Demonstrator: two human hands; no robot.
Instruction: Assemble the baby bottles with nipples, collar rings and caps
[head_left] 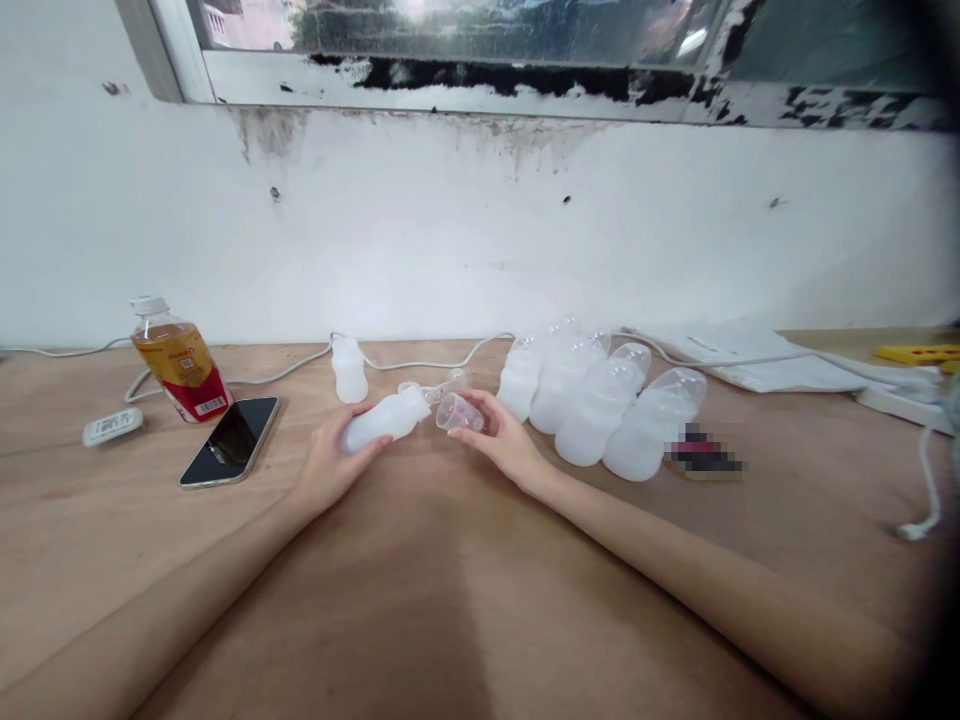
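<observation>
My left hand (335, 452) is closed around a white translucent baby bottle (381, 420), tilted so that its top points to the right. In my right hand (501, 437) is a clear cap (459, 412), its rim facing the bottle's top, with a small gap between them. Beyond my hands a couple of clear plastic pieces (454, 380) lie on the table. Another white bottle (349, 370) without a cap stands behind my left hand. To the right of my right hand several capped white bottles (589, 425) stand close together.
A drink bottle (184, 365), a phone (230, 440) and a small white device (112, 427) are on the left of the wooden table (420, 590). A white cable (431, 365) runs along the wall. White bags (750, 355) and a blurred-out item (703, 450) lie on the right.
</observation>
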